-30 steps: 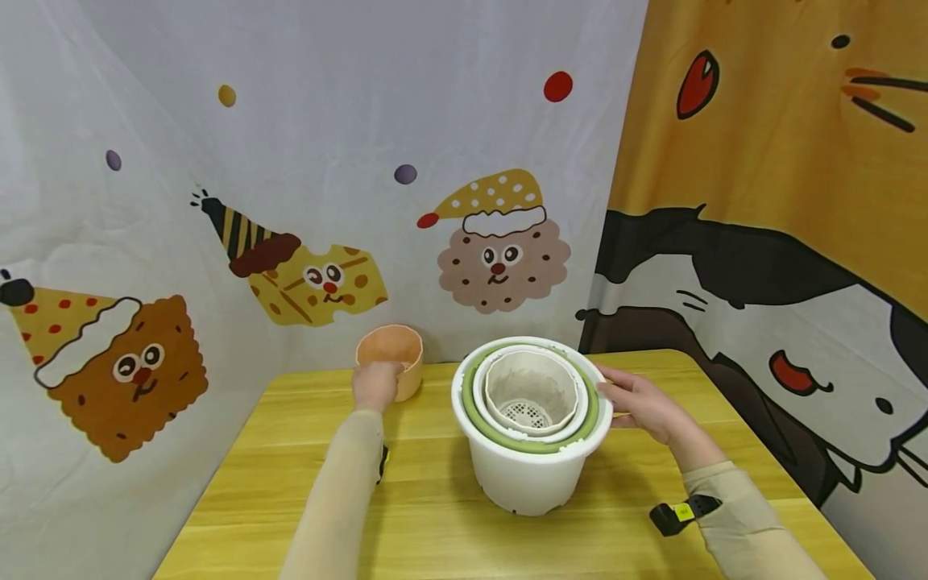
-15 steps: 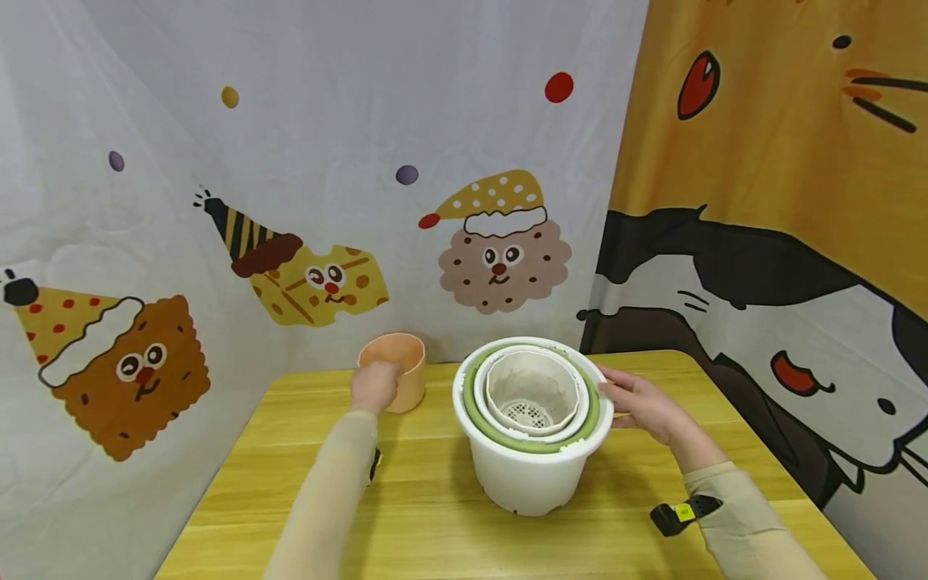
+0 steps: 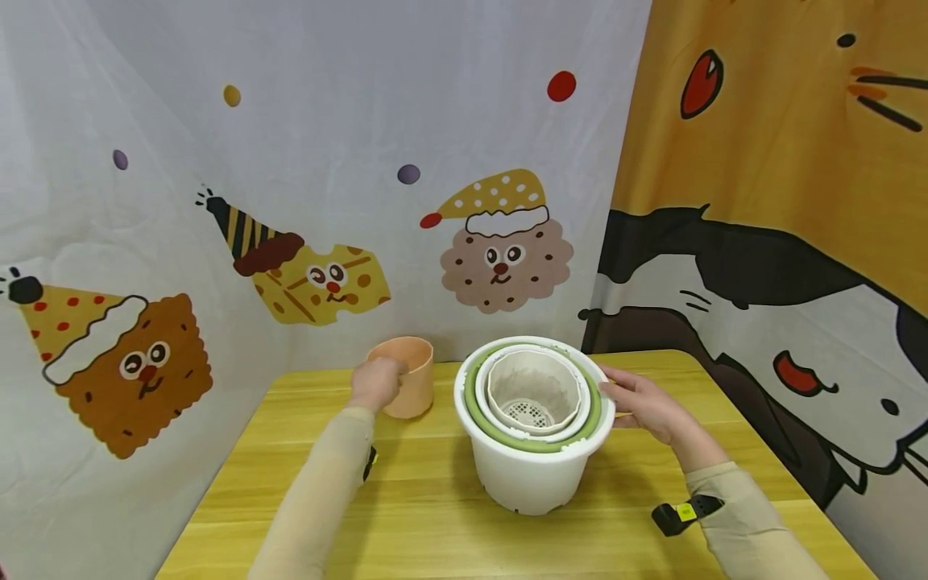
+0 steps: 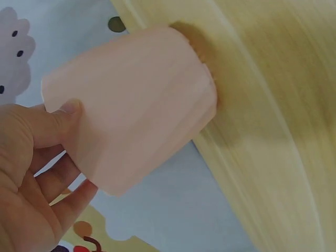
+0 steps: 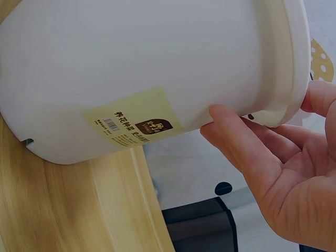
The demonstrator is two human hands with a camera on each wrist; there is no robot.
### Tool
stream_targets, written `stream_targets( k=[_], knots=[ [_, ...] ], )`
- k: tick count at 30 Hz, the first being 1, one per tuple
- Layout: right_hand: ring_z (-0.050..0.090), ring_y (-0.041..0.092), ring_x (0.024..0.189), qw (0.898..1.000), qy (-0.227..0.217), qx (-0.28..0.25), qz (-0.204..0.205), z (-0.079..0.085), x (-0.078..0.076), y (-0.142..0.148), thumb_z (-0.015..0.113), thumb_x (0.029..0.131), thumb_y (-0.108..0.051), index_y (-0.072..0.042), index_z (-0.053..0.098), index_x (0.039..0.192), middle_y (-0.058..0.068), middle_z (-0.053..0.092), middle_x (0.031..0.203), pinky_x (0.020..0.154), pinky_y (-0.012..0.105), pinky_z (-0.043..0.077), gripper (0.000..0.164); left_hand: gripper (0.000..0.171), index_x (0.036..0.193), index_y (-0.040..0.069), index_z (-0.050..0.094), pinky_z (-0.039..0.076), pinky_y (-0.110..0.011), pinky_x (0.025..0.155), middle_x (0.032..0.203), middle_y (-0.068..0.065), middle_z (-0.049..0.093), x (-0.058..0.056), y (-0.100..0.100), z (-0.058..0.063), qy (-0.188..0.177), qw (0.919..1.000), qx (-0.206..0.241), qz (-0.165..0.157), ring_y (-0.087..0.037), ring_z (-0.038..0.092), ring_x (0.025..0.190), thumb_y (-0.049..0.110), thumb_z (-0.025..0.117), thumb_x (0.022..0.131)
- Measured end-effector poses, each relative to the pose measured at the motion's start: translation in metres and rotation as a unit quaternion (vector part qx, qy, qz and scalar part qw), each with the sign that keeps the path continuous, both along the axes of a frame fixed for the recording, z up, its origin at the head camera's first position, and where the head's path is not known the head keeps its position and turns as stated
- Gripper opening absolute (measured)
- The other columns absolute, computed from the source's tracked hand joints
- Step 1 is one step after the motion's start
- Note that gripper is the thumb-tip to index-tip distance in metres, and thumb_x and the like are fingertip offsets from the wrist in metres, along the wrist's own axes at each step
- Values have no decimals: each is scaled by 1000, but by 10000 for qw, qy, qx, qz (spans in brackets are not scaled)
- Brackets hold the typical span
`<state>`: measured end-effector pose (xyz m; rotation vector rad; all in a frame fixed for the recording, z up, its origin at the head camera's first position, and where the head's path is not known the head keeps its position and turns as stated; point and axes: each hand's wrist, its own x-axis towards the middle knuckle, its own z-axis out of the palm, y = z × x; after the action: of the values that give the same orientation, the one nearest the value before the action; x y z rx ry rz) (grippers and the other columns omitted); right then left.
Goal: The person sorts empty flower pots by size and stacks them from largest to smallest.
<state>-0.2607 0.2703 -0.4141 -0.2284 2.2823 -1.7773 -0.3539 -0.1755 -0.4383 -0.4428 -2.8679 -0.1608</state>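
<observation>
My left hand (image 3: 377, 383) pinches the near rim of a small peach flower pot (image 3: 415, 393) at the back left of the table. In the left wrist view the thumb presses the pot's outer wall (image 4: 134, 105), and the pot's base is right at the tabletop. A large white flower pot (image 3: 528, 483) stands upright in the middle. Nested in it are a green pot (image 3: 473, 395), a white one and a small off-white pot (image 3: 532, 387) with a perforated bottom. My right hand (image 3: 645, 405) holds the large pot's right rim, fingers against its side below a label (image 5: 134, 118).
The wooden table (image 3: 420, 507) reaches back to a white cartoon-printed curtain (image 3: 326, 121). An orange curtain (image 3: 761, 145) with a cat print hangs at the right. Black cameras sit on both wrists, the right one (image 3: 681, 513) beside the sleeve.
My left hand has brought the peach pot down and slightly to the right, closer to the white pot. The right hand and the nested pots have stayed in place.
</observation>
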Motion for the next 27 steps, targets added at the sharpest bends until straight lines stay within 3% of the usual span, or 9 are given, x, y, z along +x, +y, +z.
stream_targets(
  k=[5,12,20,27],
  knots=[
    [64,26,107,10000,11,-9,5,0,0,0,50,105,-27,0,23,156,33,34,149,84,41,57,64,24,77,21,70,50,-39,57,75,5,66,2,4,5,-84,9999,57,-137,-17,59,68,-3,69,81],
    [64,27,108,10000,46,46,18,1,0,0,50,105,-28,0,24,155,33,35,149,84,41,57,64,29,65,14,57,33,-30,52,61,3,48,4,6,15,-274,9985,262,-383,-16,41,61,-10,55,79],
    [64,26,107,10000,39,63,18,1,-1,1,51,105,-29,0,25,155,32,37,148,84,41,57,64,27,67,14,58,31,-29,55,64,2,49,6,8,26,-391,9968,440,-541,-16,40,62,-10,53,78],
    [64,27,107,10000,21,58,19,0,-1,1,50,105,-29,-1,24,155,32,37,148,85,41,57,64,31,65,16,37,25,-32,57,61,2,35,13,9,39,-338,9956,638,-594,-16,34,61,-11,49,75]
  ],
)
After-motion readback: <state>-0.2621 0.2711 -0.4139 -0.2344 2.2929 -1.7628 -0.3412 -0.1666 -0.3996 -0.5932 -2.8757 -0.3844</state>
